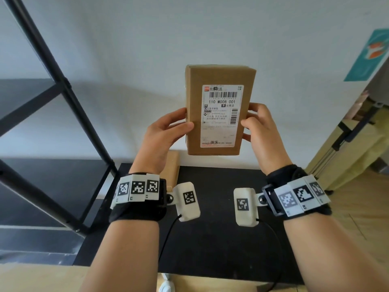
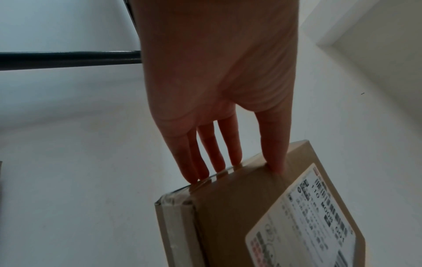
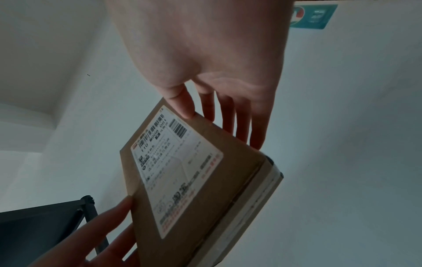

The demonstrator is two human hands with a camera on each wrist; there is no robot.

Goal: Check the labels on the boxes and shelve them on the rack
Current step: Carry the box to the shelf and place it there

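I hold a flat brown cardboard box (image 1: 194, 106) upright in front of me, above the black table. Its white shipping label (image 1: 221, 116) with barcodes faces me. My left hand (image 1: 166, 131) pinches the box's left edge, thumb on the front and fingers behind. My right hand (image 1: 259, 127) pinches the right edge the same way. The left wrist view shows the box (image 2: 235, 213) with my fingers (image 2: 214, 153) along its taped edge. In the right wrist view the box (image 3: 235, 162) hangs tilted, label toward the camera, with the right thumb on its front.
A black metal rack (image 1: 63, 85) with dark shelves stands at the left. A second cardboard box (image 1: 173, 167) stands on the black table (image 1: 210, 239) behind my left wrist. A white wall is behind, with a teal poster (image 1: 370, 53) at the right. Folding furniture (image 1: 345, 148) leans at the far right.
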